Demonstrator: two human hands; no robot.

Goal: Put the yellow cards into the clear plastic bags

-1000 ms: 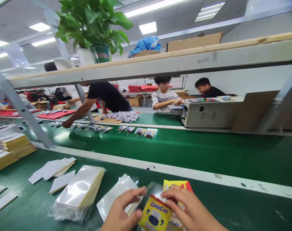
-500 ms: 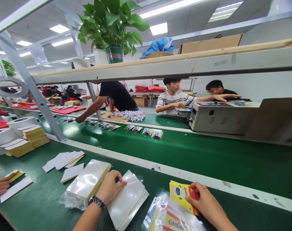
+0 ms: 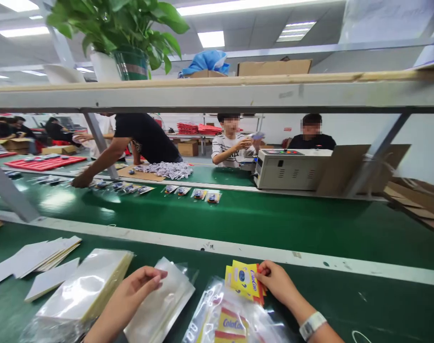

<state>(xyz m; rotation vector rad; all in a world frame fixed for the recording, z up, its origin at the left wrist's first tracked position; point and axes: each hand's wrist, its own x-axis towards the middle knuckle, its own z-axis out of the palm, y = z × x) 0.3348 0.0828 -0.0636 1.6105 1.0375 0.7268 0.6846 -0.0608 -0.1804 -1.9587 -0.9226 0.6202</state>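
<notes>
My left hand (image 3: 133, 293) rests with loosely curled fingers on a small stack of clear plastic bags (image 3: 163, 305) at the near edge of the green bench. My right hand (image 3: 279, 286) pinches the right edge of a few yellow and red ColaCao cards (image 3: 246, 280) lying on the bench. In front of me, between both hands, lies a clear bag with a ColaCao card inside (image 3: 231, 321). A wrapped bundle of clear bags (image 3: 86, 286) sits just left of my left hand.
White cards (image 3: 34, 257) lie fanned at the left. A green conveyor belt (image 3: 274, 221) carries a row of small packed items (image 3: 188, 193). Across it several people work beside a grey machine (image 3: 290, 167). A shelf beam (image 3: 217, 93) with a potted plant (image 3: 120, 33) runs overhead.
The view shifted right and slightly down. My left hand slid down the clear bags, fingers loosening. My right hand stayed on the yellow cards, gathering them upright; a co-worker's arm pulled back from the machine.
</notes>
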